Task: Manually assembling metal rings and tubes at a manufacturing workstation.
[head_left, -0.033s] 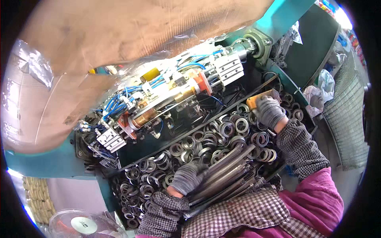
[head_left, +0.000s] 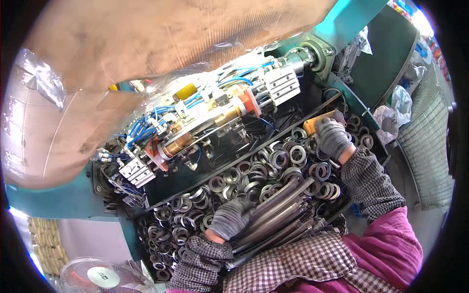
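Observation:
My left hand (head_left: 228,219), in a grey knit glove, lies at the left edge of a bundle of long dark metal strips (head_left: 278,210). Its fingers are curled in against the outermost strips; the fingertips are partly hidden. Farther off to the right, my right hand (head_left: 333,138), gloved alike, is closed over the end of a yellow-orange block-shaped piece (head_left: 315,124) at the tray's far edge. Many loose metal rings (head_left: 278,158) lie heaped beneath and around both hands. The strips rest across these rings, their near ends close to my checked apron.
Beyond the tray (head_left: 215,177) stands a machine (head_left: 205,117) with blue air hoses, white blocks and copper-coloured cylinders. A brown padded cover (head_left: 161,44) hangs over it. Wire mesh (head_left: 427,146) and plastic bags (head_left: 393,112) stand at the right, a fan (head_left: 102,276) at the lower left.

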The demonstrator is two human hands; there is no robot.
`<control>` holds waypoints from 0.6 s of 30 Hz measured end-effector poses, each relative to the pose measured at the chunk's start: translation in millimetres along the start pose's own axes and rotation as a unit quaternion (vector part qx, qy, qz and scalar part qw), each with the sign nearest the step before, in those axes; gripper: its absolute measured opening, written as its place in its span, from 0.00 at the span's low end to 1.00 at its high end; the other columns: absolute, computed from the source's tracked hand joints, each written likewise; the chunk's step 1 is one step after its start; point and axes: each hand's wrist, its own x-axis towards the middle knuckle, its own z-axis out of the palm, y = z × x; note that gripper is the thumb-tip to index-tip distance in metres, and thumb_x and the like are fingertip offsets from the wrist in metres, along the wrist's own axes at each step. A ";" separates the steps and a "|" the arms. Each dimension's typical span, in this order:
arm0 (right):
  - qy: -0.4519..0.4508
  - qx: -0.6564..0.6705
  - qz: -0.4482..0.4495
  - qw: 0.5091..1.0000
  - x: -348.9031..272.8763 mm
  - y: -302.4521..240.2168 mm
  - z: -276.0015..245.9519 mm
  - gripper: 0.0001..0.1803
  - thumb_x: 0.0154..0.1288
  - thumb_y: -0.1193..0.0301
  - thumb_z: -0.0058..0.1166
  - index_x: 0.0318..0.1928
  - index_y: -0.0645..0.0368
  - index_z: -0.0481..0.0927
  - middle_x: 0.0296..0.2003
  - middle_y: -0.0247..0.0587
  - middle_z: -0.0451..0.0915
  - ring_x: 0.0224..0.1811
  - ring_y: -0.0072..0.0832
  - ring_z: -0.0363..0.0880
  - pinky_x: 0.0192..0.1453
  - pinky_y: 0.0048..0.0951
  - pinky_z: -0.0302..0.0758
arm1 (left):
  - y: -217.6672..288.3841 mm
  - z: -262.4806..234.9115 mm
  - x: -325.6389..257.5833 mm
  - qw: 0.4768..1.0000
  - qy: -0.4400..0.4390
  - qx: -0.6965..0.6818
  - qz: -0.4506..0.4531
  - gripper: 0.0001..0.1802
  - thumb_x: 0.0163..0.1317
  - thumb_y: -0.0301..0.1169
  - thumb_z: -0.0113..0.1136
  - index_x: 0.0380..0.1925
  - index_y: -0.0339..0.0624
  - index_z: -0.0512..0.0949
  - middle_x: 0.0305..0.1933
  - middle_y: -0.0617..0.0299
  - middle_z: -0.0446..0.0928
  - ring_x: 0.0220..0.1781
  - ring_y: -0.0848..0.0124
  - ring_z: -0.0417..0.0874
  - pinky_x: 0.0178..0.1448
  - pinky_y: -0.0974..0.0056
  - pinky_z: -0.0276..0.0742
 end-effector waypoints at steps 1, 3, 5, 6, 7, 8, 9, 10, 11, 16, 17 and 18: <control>-0.001 0.000 0.000 1.000 2.4 3.3 4.1 0.18 0.56 0.63 0.57 0.47 0.55 0.77 0.41 0.48 0.79 0.45 0.42 0.78 0.54 0.43 0.72 | 3.0 -1.1 -1.3 1.000 0.001 0.016 -0.018 0.16 0.61 0.36 0.59 0.46 0.41 0.80 0.43 0.48 0.80 0.48 0.51 0.81 0.54 0.55 0.76; -0.104 -0.005 0.047 0.993 10.3 7.8 7.9 0.18 0.55 0.65 0.55 0.48 0.53 0.79 0.48 0.48 0.77 0.50 0.43 0.76 0.52 0.45 0.72 | 8.4 -4.2 -2.1 0.999 0.002 0.024 -0.032 0.17 0.59 0.35 0.60 0.46 0.41 0.80 0.43 0.46 0.80 0.48 0.49 0.80 0.54 0.53 0.76; -0.037 0.008 0.032 0.999 7.2 9.7 16.9 0.18 0.53 0.66 0.56 0.46 0.52 0.79 0.49 0.47 0.77 0.51 0.42 0.75 0.54 0.46 0.70 | 9.0 3.1 -1.2 0.998 0.017 0.059 -0.017 0.18 0.58 0.36 0.60 0.46 0.40 0.79 0.43 0.45 0.80 0.47 0.48 0.80 0.54 0.52 0.75; 0.037 0.021 0.017 0.999 4.3 11.8 19.2 0.18 0.52 0.66 0.56 0.45 0.51 0.80 0.50 0.45 0.77 0.53 0.42 0.74 0.56 0.46 0.68 | 13.1 5.5 0.1 0.994 0.038 0.099 0.000 0.19 0.57 0.37 0.61 0.46 0.39 0.79 0.42 0.44 0.79 0.46 0.48 0.80 0.54 0.52 0.75; 0.050 0.022 0.026 0.998 3.3 11.7 20.7 0.16 0.52 0.65 0.56 0.44 0.50 0.81 0.50 0.43 0.79 0.55 0.41 0.73 0.62 0.45 0.64 | 16.8 3.5 1.5 0.995 0.008 0.096 -0.006 0.20 0.55 0.37 0.62 0.45 0.38 0.79 0.41 0.43 0.79 0.44 0.47 0.80 0.51 0.51 0.76; 0.063 0.025 0.035 0.997 4.4 7.8 20.3 0.15 0.52 0.64 0.56 0.42 0.49 0.83 0.51 0.40 0.80 0.58 0.40 0.73 0.67 0.43 0.60 | 22.1 0.9 1.3 0.996 0.002 0.091 -0.007 0.20 0.55 0.37 0.62 0.45 0.38 0.79 0.41 0.43 0.79 0.44 0.47 0.80 0.51 0.51 0.76; 0.070 0.036 0.016 0.997 7.9 2.0 14.5 0.16 0.52 0.65 0.56 0.43 0.49 0.83 0.51 0.41 0.80 0.59 0.40 0.72 0.67 0.44 0.61 | 30.2 -5.2 -11.0 0.993 0.015 0.116 -0.025 0.20 0.55 0.37 0.62 0.45 0.38 0.79 0.40 0.44 0.79 0.43 0.47 0.80 0.50 0.51 0.76; 0.069 0.034 0.013 0.997 7.9 2.9 10.9 0.17 0.53 0.65 0.56 0.45 0.50 0.83 0.52 0.42 0.80 0.59 0.41 0.72 0.67 0.44 0.61 | 29.1 -3.3 -7.9 0.991 0.016 0.134 -0.027 0.19 0.55 0.38 0.62 0.44 0.38 0.79 0.40 0.45 0.79 0.42 0.48 0.81 0.49 0.51 0.76; 0.041 -0.027 -0.006 0.999 3.3 3.9 1.9 0.18 0.55 0.66 0.57 0.48 0.52 0.82 0.50 0.45 0.81 0.55 0.43 0.75 0.63 0.44 0.67 | 27.1 -0.6 -6.4 0.992 0.036 0.123 -0.002 0.17 0.56 0.36 0.62 0.43 0.39 0.79 0.37 0.47 0.80 0.40 0.49 0.82 0.46 0.52 0.78; -0.205 0.394 -0.062 0.894 -32.0 -54.1 -73.2 0.22 0.62 0.56 0.58 0.47 0.61 0.80 0.44 0.56 0.80 0.47 0.47 0.79 0.52 0.37 0.76 | 31.1 -4.0 -18.6 0.974 0.226 0.008 -0.022 0.12 0.59 0.30 0.62 0.43 0.40 0.80 0.39 0.47 0.82 0.41 0.52 0.84 0.44 0.58 0.80; -0.187 0.424 -0.130 0.877 -42.5 -62.1 -70.7 0.22 0.64 0.55 0.58 0.48 0.61 0.80 0.42 0.53 0.82 0.45 0.43 0.81 0.50 0.35 0.77 | 29.2 -2.6 -19.5 0.956 0.293 0.014 0.024 0.13 0.59 0.30 0.62 0.44 0.39 0.80 0.40 0.47 0.82 0.41 0.53 0.84 0.45 0.58 0.80; -0.171 0.450 -0.192 0.855 -57.1 -65.6 -63.8 0.23 0.65 0.54 0.59 0.48 0.61 0.80 0.40 0.49 0.83 0.43 0.40 0.82 0.47 0.33 0.77 | 33.1 3.0 -15.9 0.932 0.355 0.015 0.070 0.13 0.59 0.30 0.63 0.44 0.39 0.80 0.42 0.48 0.82 0.42 0.54 0.84 0.45 0.59 0.80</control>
